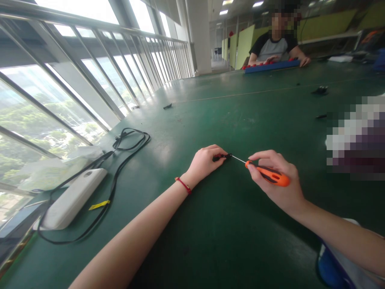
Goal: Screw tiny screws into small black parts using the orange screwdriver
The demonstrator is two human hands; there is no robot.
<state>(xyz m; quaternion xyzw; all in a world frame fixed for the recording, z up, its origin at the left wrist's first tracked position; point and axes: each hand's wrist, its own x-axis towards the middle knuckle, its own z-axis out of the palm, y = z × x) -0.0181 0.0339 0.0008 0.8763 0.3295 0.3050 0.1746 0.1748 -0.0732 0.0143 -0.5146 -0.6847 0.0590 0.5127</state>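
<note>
Near the middle of the green table (pixel 192 124), my left hand (pixel 207 159) pinches a small black part (pixel 226 155) close to the tabletop. Its fingers hide much of the part, so its kind is unclear. In my right hand (pixel 279 180) is a screwdriver (pixel 273 175) with an orange and black handle. The thin metal shaft points left, and its tip meets the black part at my left fingertips. A red cord bracelet (pixel 184 185) circles my left wrist.
At the left lie a white power strip (pixel 75 198) and a looped black cable (pixel 116 180) with a yellow tag. A metal railing (pixel 99 52) runs along that side. Small black pieces (pixel 320 90) lie far right. Across the table, a person (pixel 275 46) sits behind a blue tray (pixel 270 67).
</note>
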